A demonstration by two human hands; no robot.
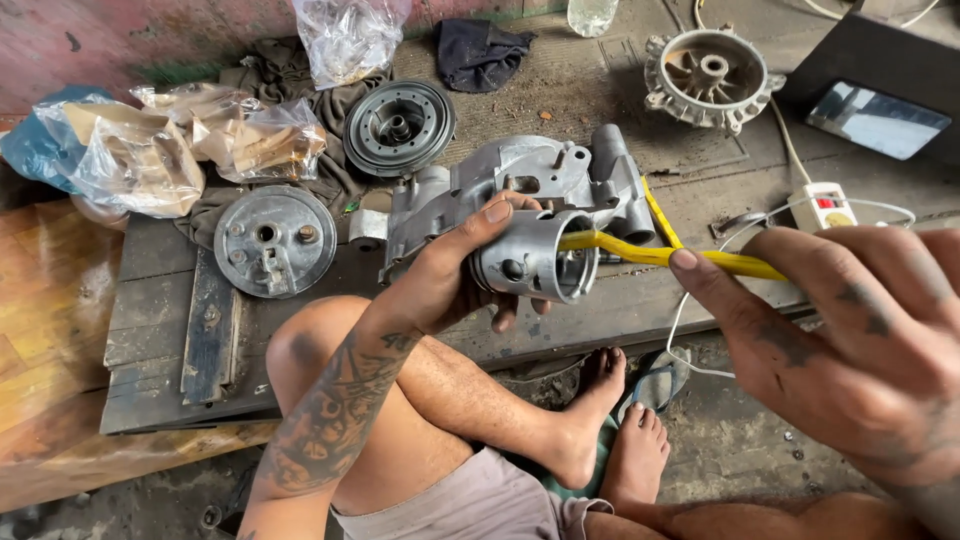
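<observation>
Seen from the head camera, a grey cast-metal cylindrical housing (530, 255) is gripped at centre by the left hand (450, 275), while a yellow hose (650, 254) entering its open end from three o'clock is pinched by the right hand (850, 350).

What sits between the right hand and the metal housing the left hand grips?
Head view: a yellow tool shaft spans the gap, running from the right hand into the open cylinder of the metal housing gripped by the left hand.
</observation>
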